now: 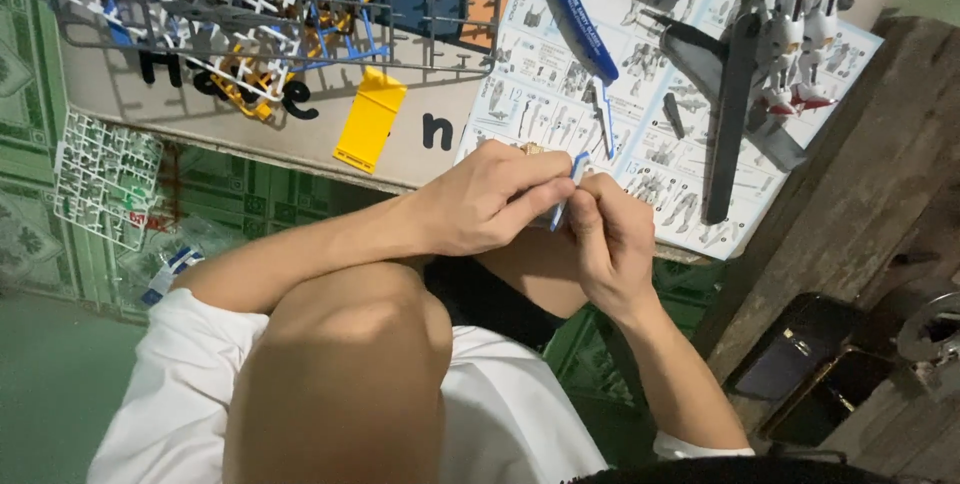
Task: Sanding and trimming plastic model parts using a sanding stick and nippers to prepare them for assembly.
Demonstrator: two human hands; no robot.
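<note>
**2 hands pinch a small blue-and-white model part at mid-frame**

Just right of the frame's centre, the left hand [490, 199] and the right hand [610, 239] meet over the near edge of a low table [250, 129]. Both are closed narrow on 1 small part [572, 184], a thin blue-and-white plastic piece standing nearly upright between the fingertips; the left thumb and forefinger grip it from the left, the right fingers press it from the right. Its lower end is hidden behind the fingers.

Above the hands, in the upper middle of the frame, an instruction sheet [540, 64] with line drawings lies on the table. Blue-handled nippers [580, 14] rest on it, handles toward the top edge. At the upper right stands a white robot model [800, 24], beside a long dark grey wing-like piece [730, 114]. In the upper left, a pile of plastic runners [250, 4] in grey, blue and yellow covers the table, with a flat yellow piece [370, 119] just below it. A white runner [105, 174] lies on the green floor at the left. The person's bare knee [350, 374] fills the lower centre.
</note>
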